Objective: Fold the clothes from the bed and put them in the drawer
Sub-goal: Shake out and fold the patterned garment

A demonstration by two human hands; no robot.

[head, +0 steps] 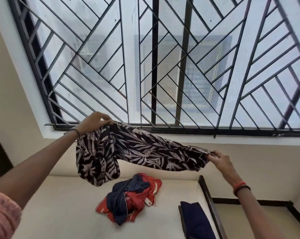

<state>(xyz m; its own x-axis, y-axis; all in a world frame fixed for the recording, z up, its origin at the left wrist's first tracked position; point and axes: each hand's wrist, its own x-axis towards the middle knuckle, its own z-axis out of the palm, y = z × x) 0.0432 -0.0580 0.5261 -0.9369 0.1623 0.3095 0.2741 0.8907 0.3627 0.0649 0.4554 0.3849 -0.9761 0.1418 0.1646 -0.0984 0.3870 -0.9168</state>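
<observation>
Head view, looking forward over the bed toward the window.

I see both arms stretched out and raised. The left hand (94, 120) pinches one end of a black garment with a pale leaf print, soft woven cloth (128, 149), fingers curled over the bunched edge. The right hand (220, 159) grips the opposite end, fingertips gathered round a twist of the fabric. The garment hangs in the air between the two hands, high at the left and sloping down to the right. One wide section droops below the left hand. It is clear of the mattress and touches nothing else that I can see.

Below it, on the cream-white mattress of the bed (59, 204), lies a crumpled heap of red and navy blue clothes (130, 197), unfolded, with a thin cord trailing across it. To the right of the heap, near the bed's edge, a folded navy blue cloth (195, 219) lies flat. A dark wooden bed rail (209, 204) runs along that side.

The left wrist carries a thin dark band (76, 132). The right wrist carries red and dark bracelets (240, 187). A pink knitted sleeve (2, 213) shows at lower left.

Behind it all is a large window with a black metal grille of slanted bars (163, 66), set in a pale wall.
</observation>
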